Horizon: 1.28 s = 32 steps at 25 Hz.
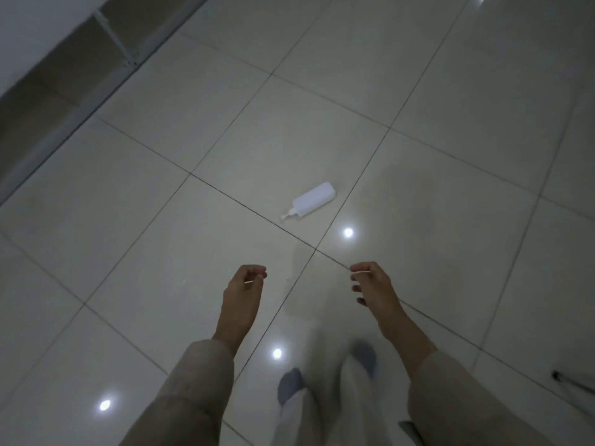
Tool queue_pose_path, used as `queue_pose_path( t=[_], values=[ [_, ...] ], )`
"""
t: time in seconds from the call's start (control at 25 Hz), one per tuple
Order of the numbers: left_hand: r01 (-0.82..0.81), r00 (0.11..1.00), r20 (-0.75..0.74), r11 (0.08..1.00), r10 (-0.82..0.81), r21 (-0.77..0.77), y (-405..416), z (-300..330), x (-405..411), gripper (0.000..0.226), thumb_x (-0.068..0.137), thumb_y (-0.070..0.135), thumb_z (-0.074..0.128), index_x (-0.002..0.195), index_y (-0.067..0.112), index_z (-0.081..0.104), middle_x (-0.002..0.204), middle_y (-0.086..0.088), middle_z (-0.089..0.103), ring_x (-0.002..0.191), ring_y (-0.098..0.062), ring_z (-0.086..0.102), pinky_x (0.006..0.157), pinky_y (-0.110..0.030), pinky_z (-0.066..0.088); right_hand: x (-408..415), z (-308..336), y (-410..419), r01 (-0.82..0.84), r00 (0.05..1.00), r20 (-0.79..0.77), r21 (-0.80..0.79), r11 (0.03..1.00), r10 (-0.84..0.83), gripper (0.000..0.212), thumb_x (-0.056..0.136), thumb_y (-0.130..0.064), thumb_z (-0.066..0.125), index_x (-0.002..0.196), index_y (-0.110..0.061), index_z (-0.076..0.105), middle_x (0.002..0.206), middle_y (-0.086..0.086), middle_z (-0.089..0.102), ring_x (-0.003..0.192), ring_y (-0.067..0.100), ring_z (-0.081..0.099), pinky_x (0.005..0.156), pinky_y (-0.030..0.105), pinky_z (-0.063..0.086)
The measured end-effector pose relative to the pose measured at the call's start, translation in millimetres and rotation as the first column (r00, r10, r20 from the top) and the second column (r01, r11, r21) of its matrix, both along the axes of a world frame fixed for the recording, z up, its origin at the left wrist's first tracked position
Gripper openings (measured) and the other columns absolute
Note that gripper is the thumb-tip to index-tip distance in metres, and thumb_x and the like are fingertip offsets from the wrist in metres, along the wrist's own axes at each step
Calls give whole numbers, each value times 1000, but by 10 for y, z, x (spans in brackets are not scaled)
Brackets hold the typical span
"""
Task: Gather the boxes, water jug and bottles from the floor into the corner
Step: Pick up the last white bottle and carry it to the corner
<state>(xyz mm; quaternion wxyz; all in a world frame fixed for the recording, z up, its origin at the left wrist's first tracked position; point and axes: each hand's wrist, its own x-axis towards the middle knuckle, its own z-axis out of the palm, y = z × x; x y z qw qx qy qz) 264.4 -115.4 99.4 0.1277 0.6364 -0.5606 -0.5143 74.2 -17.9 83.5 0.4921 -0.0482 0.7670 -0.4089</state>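
Observation:
A white pump bottle (313,200) lies on its side on the glossy tiled floor (161,204), its pump nozzle pointing to the lower left. My left hand (246,286) hangs in front of me, below and left of the bottle, fingers loosely curled and holding nothing. My right hand (372,284) hangs at the same height, below and right of the bottle, fingers loosely curled and empty. Both hands are well apart from the bottle. No boxes or water jug are in view.
A white metal frame (116,40) with brown panels runs along the upper left. My feet in grey socks (328,371) stand at the bottom centre. A dark-tipped object (573,383) sits at the right edge. Ceiling lights reflect off the tiles.

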Motion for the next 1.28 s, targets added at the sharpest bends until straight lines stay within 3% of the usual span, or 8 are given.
queue_pose_path(
  t=[0.32,0.6,0.8,0.88,0.96,1.08,1.16,1.28],
  values=[
    [-88,995,43,996,88,-13,-1084,-557,-945,16,91,8,48,96,17,60,101,-5,66,87,-12,57,69,-11,39,-958,-574,-1204,-340,916,-208,46,939,342,17,88,-4,45,96,-13,57,92,3,52,71,14,50,51,10,36],
    [-104,995,-5,994,104,22,-1677,-1737,-1695,14,91,7,49,100,12,58,103,-7,62,89,-16,55,68,-12,41,-1393,-1774,-2230,-642,663,-383,152,752,643,37,85,-6,50,121,-14,49,125,7,50,113,27,48,92,37,43],
    [-155,988,-2,987,156,42,-1890,-2729,-1696,17,92,9,48,105,14,57,112,-5,59,103,-20,55,81,-25,37,-1214,-2925,-2781,-786,53,-471,524,328,881,75,81,-5,57,145,-26,24,158,1,17,147,25,7,114,46,14],
    [-160,987,23,987,160,22,-1928,-3036,-1580,18,92,8,48,107,13,57,112,-5,58,102,-20,54,76,-20,38,-1194,-3337,-2856,-758,-196,-545,611,227,815,89,62,-15,78,141,-28,39,152,9,35,142,35,27,109,58,23],
    [-185,982,43,982,183,26,-1973,-3254,-1458,18,92,8,48,105,15,57,112,-4,58,101,-18,54,74,-18,39,-1228,-3694,-2877,-699,-265,-570,669,253,778,98,22,-27,90,117,-27,65,117,11,66,112,38,60,91,62,43],
    [-217,975,55,975,214,46,-1998,-3287,-1321,18,92,8,48,107,16,56,112,-2,57,100,-16,53,77,-20,37,-1284,-3770,-2806,-682,-168,-480,687,250,861,100,32,-31,87,122,-21,46,120,10,46,109,32,45,103,54,29],
    [-205,978,43,977,203,62,-1961,-3077,-1289,18,93,9,48,107,17,55,112,-1,56,102,-15,52,78,-18,37,-1263,-3587,-2631,-679,174,-437,596,429,882,81,67,-30,74,134,-19,31,132,12,36,120,33,36,105,50,27],
    [-147,989,-9,982,149,118,-1887,-2517,-1328,17,92,13,51,107,21,52,115,-2,56,107,-19,54,83,-23,37,-1246,-2876,-2371,-592,712,-259,278,756,653,77,72,-28,74,135,-18,31,131,13,37,123,33,37,98,44,37]
  ],
)
